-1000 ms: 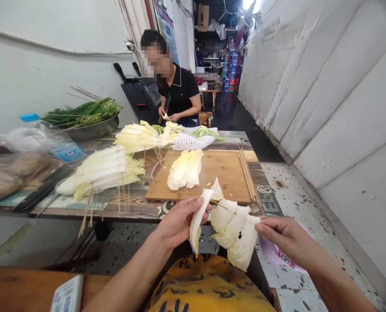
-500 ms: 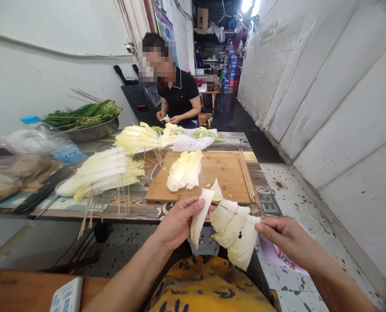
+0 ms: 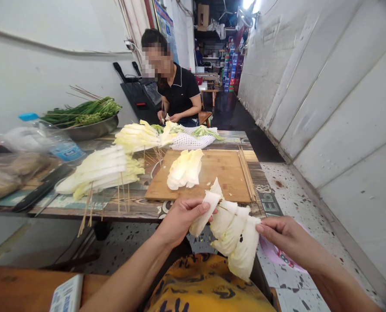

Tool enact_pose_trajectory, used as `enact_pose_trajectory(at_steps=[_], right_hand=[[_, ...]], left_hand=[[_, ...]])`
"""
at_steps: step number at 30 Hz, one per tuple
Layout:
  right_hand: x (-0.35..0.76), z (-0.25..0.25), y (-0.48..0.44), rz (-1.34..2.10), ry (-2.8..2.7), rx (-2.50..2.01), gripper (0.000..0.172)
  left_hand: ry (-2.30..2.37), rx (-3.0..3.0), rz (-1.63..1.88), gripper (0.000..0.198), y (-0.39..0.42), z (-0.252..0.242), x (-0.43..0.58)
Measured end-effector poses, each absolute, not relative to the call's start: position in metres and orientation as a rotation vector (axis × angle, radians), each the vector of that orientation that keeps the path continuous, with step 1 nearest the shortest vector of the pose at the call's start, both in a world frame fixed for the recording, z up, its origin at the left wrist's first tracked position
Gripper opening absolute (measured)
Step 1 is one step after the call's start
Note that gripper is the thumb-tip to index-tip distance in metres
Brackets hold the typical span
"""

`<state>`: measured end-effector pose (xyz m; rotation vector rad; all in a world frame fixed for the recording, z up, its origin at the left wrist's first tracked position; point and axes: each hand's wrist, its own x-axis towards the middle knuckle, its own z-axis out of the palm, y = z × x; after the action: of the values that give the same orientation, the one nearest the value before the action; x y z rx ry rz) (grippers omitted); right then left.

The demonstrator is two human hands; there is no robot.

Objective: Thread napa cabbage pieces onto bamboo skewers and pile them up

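Pale skewered cabbage leaves (image 3: 236, 242) hang clear of the desk's (image 3: 137, 209) near edge; left grip (image 3: 180, 219) pinches one, right grip (image 3: 283, 238) their end.

Left hand (image 3: 180, 220) pinches one cabbage leaf (image 3: 205, 214); right hand (image 3: 285, 239) holds a row of leaves (image 3: 235, 238), apparently skewered, before the tabletop (image 3: 137, 209).

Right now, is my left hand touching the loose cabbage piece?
Touching. The head view shows the left hand pinching the loose cabbage piece, with the thumb pressed on its upper face. The right hand grips the skewered cabbage beside it.
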<state>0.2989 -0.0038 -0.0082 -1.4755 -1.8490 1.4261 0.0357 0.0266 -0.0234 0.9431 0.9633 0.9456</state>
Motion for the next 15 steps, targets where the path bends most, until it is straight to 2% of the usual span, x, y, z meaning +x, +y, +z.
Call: enact_pose_trajectory(at_steps=[12,15], right_hand=[[0.287,-0.005,0.000,1.479,-1.771,-1.511,0.045],[0.286,-0.007,0.001,1.496,-1.762,-1.491,0.044]], left_hand=[[0.997,1.083,0.898,0.025,0.028,-0.023,0.036],[1.041,1.062,0.998,0.025,0.028,-0.025,0.037]])
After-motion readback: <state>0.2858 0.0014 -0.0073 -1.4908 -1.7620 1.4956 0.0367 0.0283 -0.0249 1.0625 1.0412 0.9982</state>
